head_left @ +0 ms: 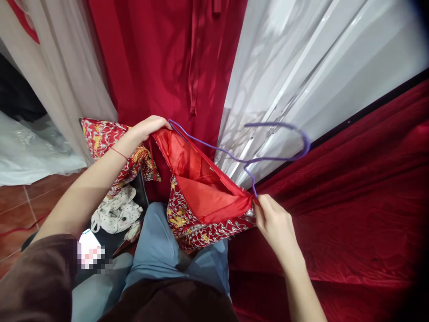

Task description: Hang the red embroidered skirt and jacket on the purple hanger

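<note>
My left hand (149,126) is closed on one end of the waist opening of a red embroidered garment (201,192) with a plain red lining. My right hand (273,219) pinches the other end of that opening. A thin purple wire hanger (268,154) runs along the stretched edge from hand to hand, with its hook curving up to the right. The garment hangs over my knee in blue jeans (161,243).
Hanging in front are a red satin dress (167,58), cream fabric (60,58) at left and white plastic-covered garments (301,67) at right. Red velvet (362,201) spreads at right. A white spotted cloth (117,212) lies below on red tiled floor (20,201).
</note>
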`<state>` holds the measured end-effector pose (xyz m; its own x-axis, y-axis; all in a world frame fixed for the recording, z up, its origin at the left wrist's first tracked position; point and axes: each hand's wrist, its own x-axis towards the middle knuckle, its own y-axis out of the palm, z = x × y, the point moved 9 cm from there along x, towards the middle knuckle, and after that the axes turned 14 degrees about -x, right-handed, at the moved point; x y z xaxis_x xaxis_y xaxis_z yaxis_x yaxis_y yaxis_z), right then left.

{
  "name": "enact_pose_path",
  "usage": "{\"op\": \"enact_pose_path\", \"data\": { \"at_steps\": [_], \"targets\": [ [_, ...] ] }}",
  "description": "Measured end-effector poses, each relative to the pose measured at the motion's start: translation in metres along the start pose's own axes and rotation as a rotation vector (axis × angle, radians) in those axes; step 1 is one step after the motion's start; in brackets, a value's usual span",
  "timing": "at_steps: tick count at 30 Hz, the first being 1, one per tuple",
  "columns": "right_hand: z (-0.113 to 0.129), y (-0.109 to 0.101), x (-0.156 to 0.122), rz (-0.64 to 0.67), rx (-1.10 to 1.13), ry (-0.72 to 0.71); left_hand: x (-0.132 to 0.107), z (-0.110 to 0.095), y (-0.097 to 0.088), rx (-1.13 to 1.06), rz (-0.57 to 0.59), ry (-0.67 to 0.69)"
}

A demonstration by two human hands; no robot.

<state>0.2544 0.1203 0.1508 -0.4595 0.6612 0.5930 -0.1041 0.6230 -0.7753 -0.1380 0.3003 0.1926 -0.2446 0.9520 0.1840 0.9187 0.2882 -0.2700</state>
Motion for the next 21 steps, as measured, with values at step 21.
{"op": "enact_pose_path", "data": {
  "at_steps": [21],
  "targets": [
    [-0.002, -0.001, -0.023, 0.243, -0.123, 0.118, -0.079, -0.073, 0.037, 0.53, -0.132, 0.436]
  ]
}}
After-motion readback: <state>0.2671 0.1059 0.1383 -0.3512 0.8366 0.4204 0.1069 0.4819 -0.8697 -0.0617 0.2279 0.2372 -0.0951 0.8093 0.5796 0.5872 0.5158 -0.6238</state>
